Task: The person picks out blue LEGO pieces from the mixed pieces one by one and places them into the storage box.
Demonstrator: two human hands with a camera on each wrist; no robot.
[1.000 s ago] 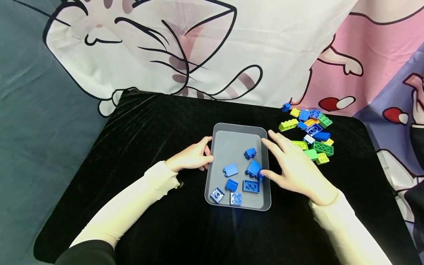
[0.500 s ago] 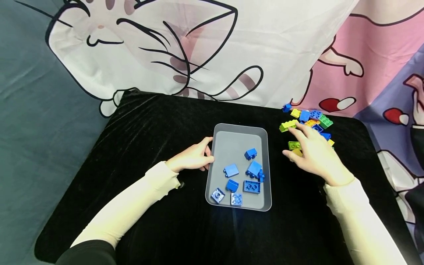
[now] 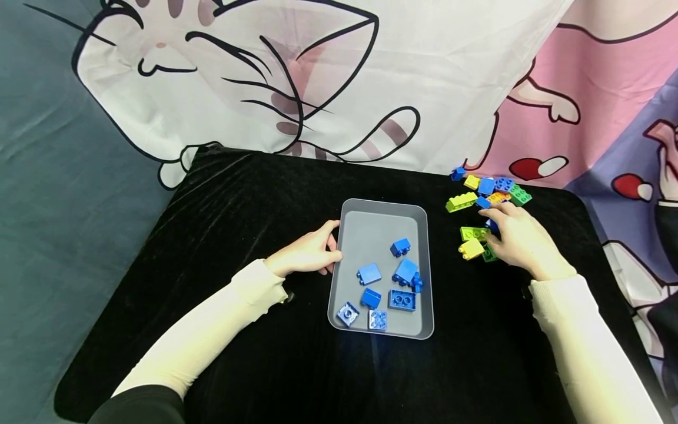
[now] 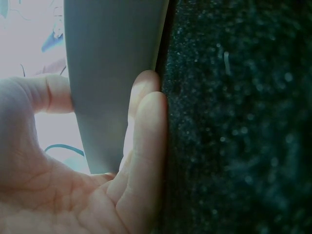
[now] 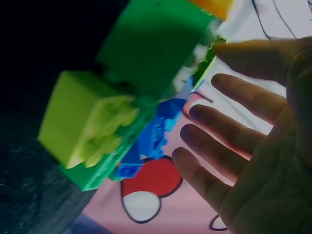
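A grey tray (image 3: 378, 206) holds several blue bricks (image 3: 369, 273). My left hand (image 3: 304, 250) grips its left side, thumb at the rim; the left wrist view shows fingers along the outer wall of the tray (image 4: 109, 87). At the right, my right hand (image 3: 521, 241) reaches over a pile of mixed bricks and hides part of it. A yellow brick (image 3: 471, 248) and a lime brick (image 3: 473, 233) lie by its thumb. In the right wrist view the right hand (image 5: 253, 126) has spread fingers with nothing between them, beside a green brick (image 5: 151, 48).
The pile also has a lime brick (image 3: 461, 202), an orange brick (image 3: 498, 197) and a green brick (image 3: 520, 195). A black cloth (image 3: 254, 194) covers the table. Behind it hangs a printed cat curtain (image 3: 339, 76).
My right hand has moved from the tray's right edge to the brick pile, farther right. The left hand and the tray have stayed in place.
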